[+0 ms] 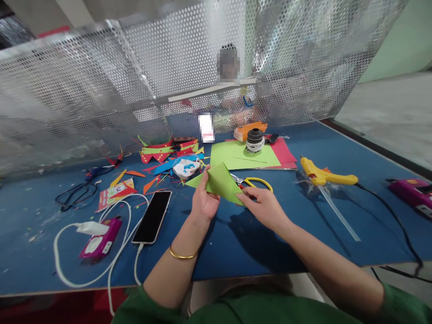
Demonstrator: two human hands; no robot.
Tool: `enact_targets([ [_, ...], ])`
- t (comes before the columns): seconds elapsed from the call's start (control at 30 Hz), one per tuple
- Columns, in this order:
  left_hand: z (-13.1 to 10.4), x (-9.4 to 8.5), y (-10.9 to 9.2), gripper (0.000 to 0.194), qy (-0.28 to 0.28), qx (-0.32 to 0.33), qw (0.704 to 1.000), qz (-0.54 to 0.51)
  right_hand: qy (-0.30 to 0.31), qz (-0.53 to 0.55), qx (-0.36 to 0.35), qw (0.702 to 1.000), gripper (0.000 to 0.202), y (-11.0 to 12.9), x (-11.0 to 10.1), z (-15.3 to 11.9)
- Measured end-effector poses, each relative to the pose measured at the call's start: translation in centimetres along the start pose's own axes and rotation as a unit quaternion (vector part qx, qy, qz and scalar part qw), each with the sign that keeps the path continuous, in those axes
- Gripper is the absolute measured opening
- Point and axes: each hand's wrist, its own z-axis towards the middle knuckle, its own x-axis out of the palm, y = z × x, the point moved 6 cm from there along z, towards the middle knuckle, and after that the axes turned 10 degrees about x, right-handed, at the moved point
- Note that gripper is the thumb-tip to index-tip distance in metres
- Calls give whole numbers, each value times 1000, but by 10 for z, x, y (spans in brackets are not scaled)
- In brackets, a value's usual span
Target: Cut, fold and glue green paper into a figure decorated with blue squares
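Note:
A folded piece of light green paper point(221, 181) is held up above the blue table between both hands. My left hand point(206, 203) grips its left side, thumb in front and fingers behind. At its lower right corner, my right hand point(261, 204) pinches the paper between thumb and fingers. Just behind the right hand lie scissors with yellow handles point(259, 181), partly hidden by the paper and the hand. Flat sheets of light green paper point(219, 152) and red paper point(287, 153) are stacked beyond.
On the right rests a yellow glue gun point(317, 173) with its cord. To the left are a phone point(153, 217), a purple power strip point(101, 238) and a looped white cable point(57, 256). Paper scraps point(151, 184) surround a round tape roll point(186, 167). A perforated metal screen point(189, 54) stands behind.

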Motion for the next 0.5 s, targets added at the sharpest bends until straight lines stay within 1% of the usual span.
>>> enact_targets([
  [0.1, -4, -1, 7, 23, -3, 3, 1000, 14, -12, 3, 5, 1000, 39, -2, 1, 0],
  [0.23, -8, -3, 18, 28, 20, -6, 997, 75, -26, 1, -1, 1000, 37, -5, -1, 3],
  [0.4, -2, -8, 17, 22, 21, 2, 996, 85, -52, -28, -27, 998, 29, -4, -5, 2],
  [0.5, -3, -8, 21, 25, 52, -19, 992, 115, -91, -56, -58, 993, 28, -1, -9, 0],
])
